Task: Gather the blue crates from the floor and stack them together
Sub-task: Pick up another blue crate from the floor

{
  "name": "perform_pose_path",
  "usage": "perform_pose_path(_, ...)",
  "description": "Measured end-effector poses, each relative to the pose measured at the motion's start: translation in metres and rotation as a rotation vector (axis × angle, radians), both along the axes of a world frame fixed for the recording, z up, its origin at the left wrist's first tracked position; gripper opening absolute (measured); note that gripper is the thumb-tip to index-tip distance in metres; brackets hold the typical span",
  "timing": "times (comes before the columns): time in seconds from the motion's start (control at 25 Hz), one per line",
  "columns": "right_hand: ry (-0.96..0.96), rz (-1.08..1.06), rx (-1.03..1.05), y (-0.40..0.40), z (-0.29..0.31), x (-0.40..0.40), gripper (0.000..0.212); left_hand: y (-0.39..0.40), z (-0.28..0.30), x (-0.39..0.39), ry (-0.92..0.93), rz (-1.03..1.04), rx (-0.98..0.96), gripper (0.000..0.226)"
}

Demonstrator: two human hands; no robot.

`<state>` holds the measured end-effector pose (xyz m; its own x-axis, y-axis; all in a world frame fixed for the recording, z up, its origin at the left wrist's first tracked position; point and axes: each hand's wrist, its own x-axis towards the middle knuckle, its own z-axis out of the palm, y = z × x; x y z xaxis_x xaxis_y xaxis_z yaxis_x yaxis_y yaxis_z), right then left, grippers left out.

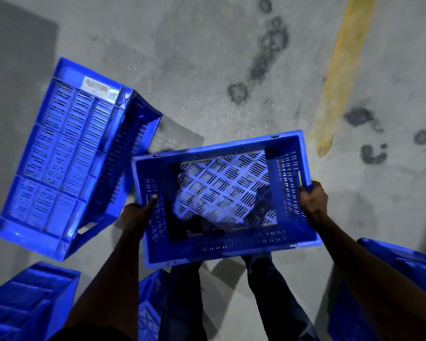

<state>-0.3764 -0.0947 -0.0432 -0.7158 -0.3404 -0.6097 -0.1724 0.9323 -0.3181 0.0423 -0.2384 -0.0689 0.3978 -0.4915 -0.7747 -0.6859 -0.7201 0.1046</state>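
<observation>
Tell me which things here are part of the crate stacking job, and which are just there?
Part of the job:
- held crate, gripped by the left hand and right hand
- tipped crate lying at the left
- crate at bottom left
- crate at bottom right

Just there:
- yellow floor stripe
- dark stains on the concrete

Open concrete floor [207, 70] is seen ahead and to the right, crossed only by a yellow painted stripe [339, 77]. The way to the left is blocked by a tipped crate [67, 156] lying just beside the carried crate [225, 198]. The near corners are hemmed in by more crates at lower left [27, 301] and lower right [403, 267].
</observation>
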Motion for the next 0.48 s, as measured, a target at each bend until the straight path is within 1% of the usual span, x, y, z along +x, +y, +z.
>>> perform_pose_path(0.12,0.027,-0.088,0.026,-0.006,0.039,-0.003,0.034,-0.001,0.026,0.001,0.032,-0.05,-0.087,0.073)
perform_pose_path(0.16,0.032,-0.12,0.027,-0.007,0.057,-0.003,0.031,-0.001,0.038,0.001,0.032,-0.074,-0.112,0.071)
perform_pose_path(0.24,0.018,-0.146,-0.027,-0.012,0.097,0.0,0.033,-0.002,0.07,0.003,0.028,-0.091,-0.132,0.066)
perform_pose_path(0.36,-0.043,-0.139,-0.046,-0.018,0.166,0.004,0.035,0.003,0.132,0.01,0.043,-0.048,-0.119,0.069)
perform_pose_path(0.44,-0.057,-0.144,-0.089,-0.018,0.215,0.008,0.031,0.01,0.182,0.011,0.087,-0.009,-0.174,0.072)
perform_pose_path(0.48,-0.039,-0.157,-0.113,-0.018,0.244,0.012,0.028,0.012,0.208,0.012,0.127,0.009,-0.243,0.072)
